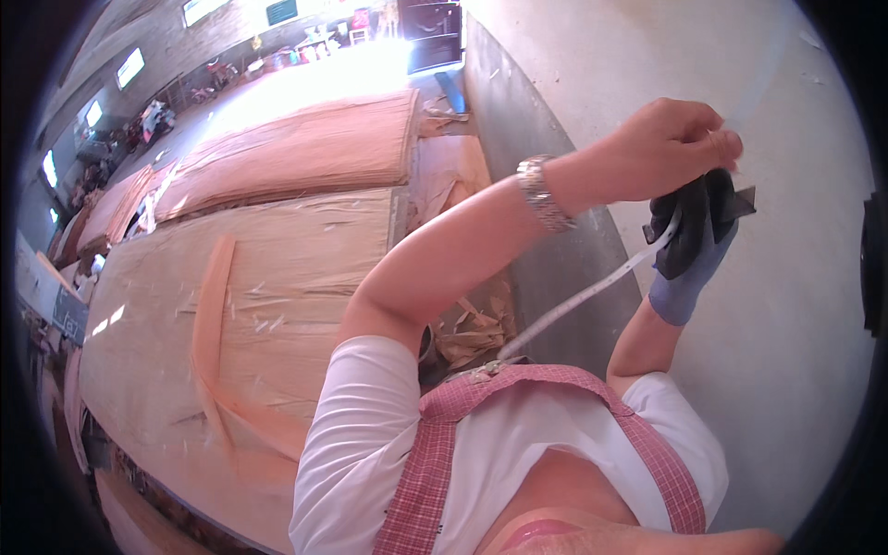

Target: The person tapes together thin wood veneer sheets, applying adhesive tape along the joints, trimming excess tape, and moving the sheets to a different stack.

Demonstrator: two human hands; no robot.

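Observation:
My left hand (pixel 671 153), bare and with a metal-band watch (pixel 544 194) on its wrist, is raised at the upper right. Its thumb and fingers are pinched together; what they hold, if anything, is too faint to make out. Right below it, my right hand (pixel 689 231), in a blue and black glove, is closed around a flat dark metal piece (pixel 746 202) with a pointed corner. Most of that piece is hidden by the glove. A white cord (pixel 592 291) runs from the gloved hand down to the top of my red checked apron (pixel 518 384).
To my left lies a broad stack of thin wood veneer sheets (pixel 148 296), with a loose veneer strip (pixel 215 305) on top. Another veneer stack (pixel 305 143) stands beyond. Torn veneer scraps (pixel 472 338) lie beside the stack. A pale wall (pixel 786 370) rises close on my right.

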